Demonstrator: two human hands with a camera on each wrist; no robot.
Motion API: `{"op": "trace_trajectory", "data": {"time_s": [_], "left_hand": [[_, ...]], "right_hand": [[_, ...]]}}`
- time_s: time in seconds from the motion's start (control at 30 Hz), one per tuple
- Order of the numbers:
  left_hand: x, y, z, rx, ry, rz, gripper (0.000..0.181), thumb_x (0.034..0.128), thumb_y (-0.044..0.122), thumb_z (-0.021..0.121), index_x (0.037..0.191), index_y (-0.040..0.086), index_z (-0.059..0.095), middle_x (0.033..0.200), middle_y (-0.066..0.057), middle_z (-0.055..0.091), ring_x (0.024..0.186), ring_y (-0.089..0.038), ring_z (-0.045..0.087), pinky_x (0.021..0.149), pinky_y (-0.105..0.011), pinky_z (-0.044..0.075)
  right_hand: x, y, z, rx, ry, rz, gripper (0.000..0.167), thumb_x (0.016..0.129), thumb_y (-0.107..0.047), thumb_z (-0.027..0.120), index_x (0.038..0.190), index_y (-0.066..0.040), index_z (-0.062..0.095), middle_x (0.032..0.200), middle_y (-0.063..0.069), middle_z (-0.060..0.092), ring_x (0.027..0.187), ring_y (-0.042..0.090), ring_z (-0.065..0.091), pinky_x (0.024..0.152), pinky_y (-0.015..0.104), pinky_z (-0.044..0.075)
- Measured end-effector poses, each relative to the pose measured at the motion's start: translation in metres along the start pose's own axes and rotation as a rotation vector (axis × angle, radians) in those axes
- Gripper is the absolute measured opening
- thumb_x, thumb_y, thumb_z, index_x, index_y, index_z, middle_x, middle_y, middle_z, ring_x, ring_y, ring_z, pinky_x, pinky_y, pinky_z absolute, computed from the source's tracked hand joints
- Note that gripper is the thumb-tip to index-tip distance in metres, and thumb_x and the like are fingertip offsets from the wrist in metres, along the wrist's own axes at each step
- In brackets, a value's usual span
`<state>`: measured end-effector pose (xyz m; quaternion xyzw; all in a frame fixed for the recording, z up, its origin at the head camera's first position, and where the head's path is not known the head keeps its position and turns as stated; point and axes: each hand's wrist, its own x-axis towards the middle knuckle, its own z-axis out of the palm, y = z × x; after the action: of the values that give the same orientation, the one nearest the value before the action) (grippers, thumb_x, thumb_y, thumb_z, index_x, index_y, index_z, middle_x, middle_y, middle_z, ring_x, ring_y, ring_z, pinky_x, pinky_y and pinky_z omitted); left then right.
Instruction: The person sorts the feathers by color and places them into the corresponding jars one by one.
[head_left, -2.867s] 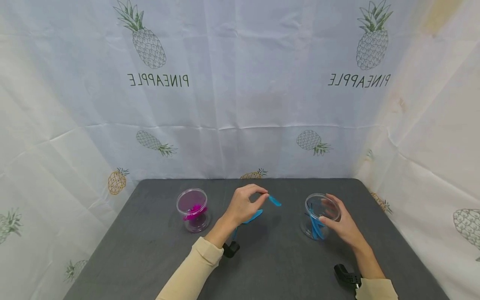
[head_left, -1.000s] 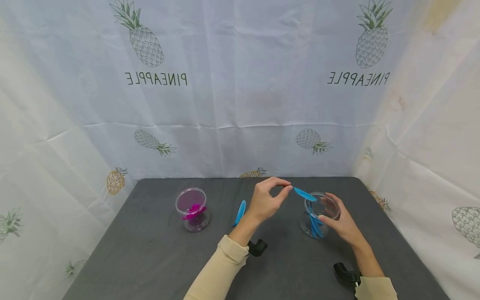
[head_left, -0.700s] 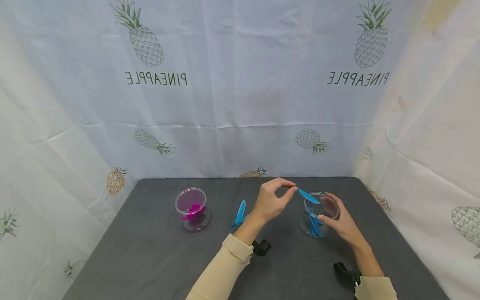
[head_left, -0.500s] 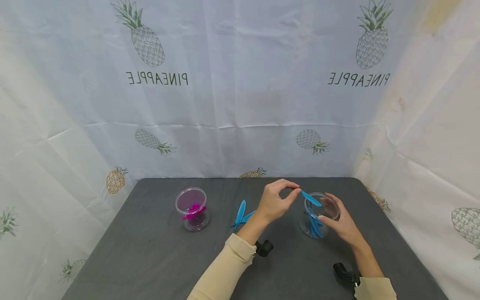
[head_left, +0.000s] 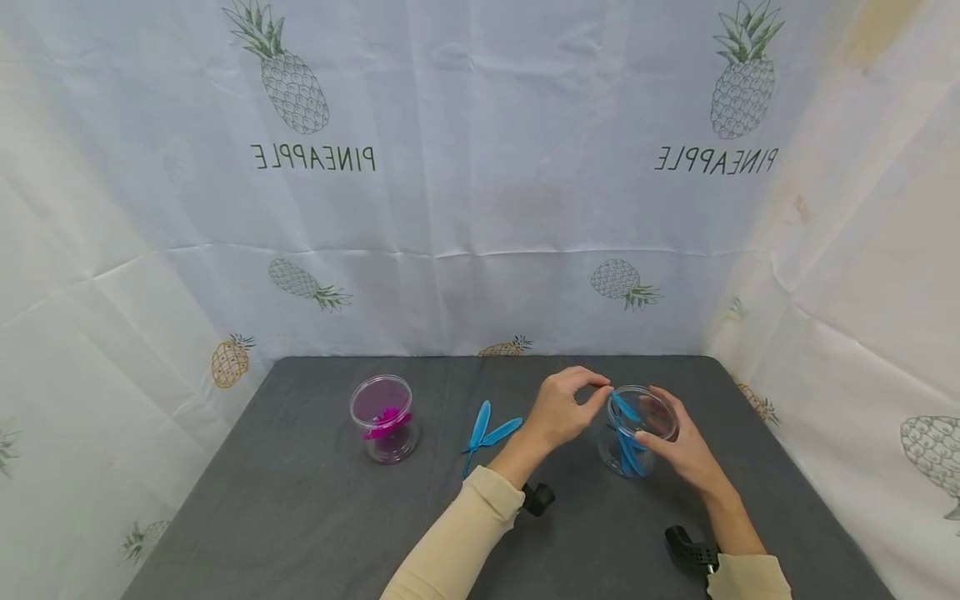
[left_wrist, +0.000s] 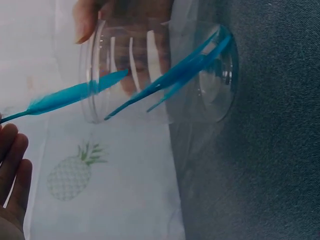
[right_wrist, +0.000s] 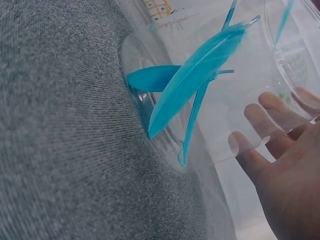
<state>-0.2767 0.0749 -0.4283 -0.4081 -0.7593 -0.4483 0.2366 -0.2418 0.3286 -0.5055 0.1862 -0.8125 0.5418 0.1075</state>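
Note:
My left hand (head_left: 558,410) pinches a blue feather (left_wrist: 65,97) by its quill, thumb against forefinger. In the left wrist view the feather's tip has passed the rim of a clear plastic jar (head_left: 607,454), while the quill end stays outside. My right hand (head_left: 688,450) grips this jar near its rim from the right; the jar stands upright on the table. Several blue feathers (right_wrist: 200,65) lean inside it, crossing one another. Left of my left forearm, loose blue feathers (head_left: 501,432) lie on the table, their quill ends close together.
A second clear jar (head_left: 381,379) stands upright at the left with a magenta, feathery item (head_left: 388,423) inside. The dark grey table (head_left: 300,517) ends at a white pineapple-printed curtain (head_left: 510,200). Black wrist cameras (head_left: 686,546) sit on both wrists.
My left hand has carried the feather rightward and then down, so its tip is now in the jar. More of the loose feathers shows as the forearm moves off. The right hand stays put.

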Motion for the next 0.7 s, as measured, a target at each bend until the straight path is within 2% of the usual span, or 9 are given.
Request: {"op": "trace_trajectory", "data": {"time_s": [0.2,0.5,0.7], "left_hand": [[-0.005,-0.002,0.006,0.033,-0.021,-0.021,0.013,0.0977,0.012,0.07,0.106,0.005,0.076,0.102,-0.005,0.074,0.095,-0.021,0.07,0.084,-0.021,0.055],[-0.014,-0.003,0.012,0.104,-0.07,-0.022,0.014,0.0985,0.015,0.069,0.107,0.007,0.077,0.102,-0.001,0.074,0.096,-0.014,0.069,0.086,-0.015,0.052],[-0.018,-0.004,0.017,0.133,-0.092,-0.032,0.014,0.0985,0.017,0.069,0.106,0.008,0.077,0.101,-0.001,0.074,0.094,-0.015,0.069,0.086,-0.016,0.052]], "right_hand": [[0.0,-0.001,0.0,0.004,0.0,-0.002,0.078,0.096,0.002,0.065,0.158,0.001,0.019,0.149,0.031,0.037,0.131,-0.007,0.039,0.103,0.008,0.036],[-0.001,0.0,0.001,-0.007,-0.004,0.01,0.078,0.096,0.001,0.065,0.158,0.002,0.018,0.149,0.033,0.036,0.132,-0.004,0.038,0.102,0.007,0.035],[0.0,-0.001,0.001,-0.006,-0.002,0.005,0.077,0.097,0.001,0.064,0.158,0.002,0.018,0.15,0.033,0.035,0.131,-0.008,0.038,0.102,0.006,0.034]]}}
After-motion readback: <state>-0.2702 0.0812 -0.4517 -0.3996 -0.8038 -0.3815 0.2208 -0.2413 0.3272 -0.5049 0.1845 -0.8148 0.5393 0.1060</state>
